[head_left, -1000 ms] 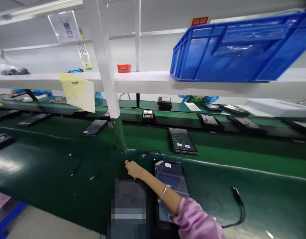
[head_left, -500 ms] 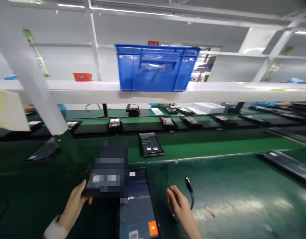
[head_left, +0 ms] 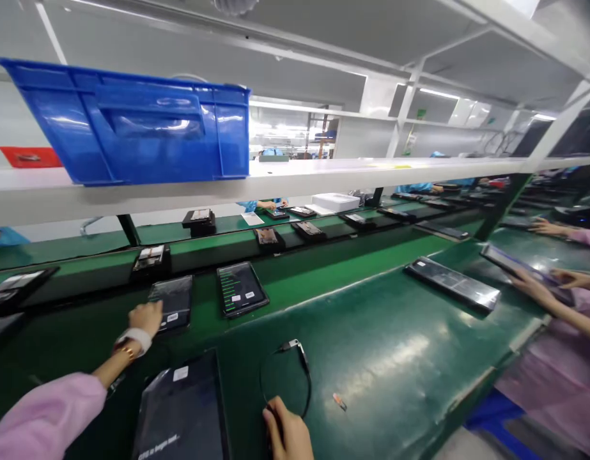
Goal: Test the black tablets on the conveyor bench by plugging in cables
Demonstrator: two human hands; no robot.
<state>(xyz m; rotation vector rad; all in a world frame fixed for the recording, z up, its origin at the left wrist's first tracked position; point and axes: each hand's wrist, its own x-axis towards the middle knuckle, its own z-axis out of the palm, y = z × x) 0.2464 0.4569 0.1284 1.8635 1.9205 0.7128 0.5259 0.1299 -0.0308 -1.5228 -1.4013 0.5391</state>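
My left hand is closed on the left edge of a tablet, which rests on the green strip beyond the near bench edge. Down at the bottom, my right hand pinches a thin black cable that loops up to a metal-ended plug. Between my two arms lies a larger dark tablet with a small white label and a line of text on its lit screen. Beside the left-hand tablet is another tablet showing green lines and two white stickers.
Overhead, a blue bin and a red tray sit on a white shelf. Several opened devices line the black rail behind. A small orange-tipped piece and a long tablet lie rightward, near a co-worker's hands holding another tablet.
My left hand has carried the tablet from above the larger tablet to the green strip. My right hand keeps the cable. The view has swung right, bringing the co-worker in.
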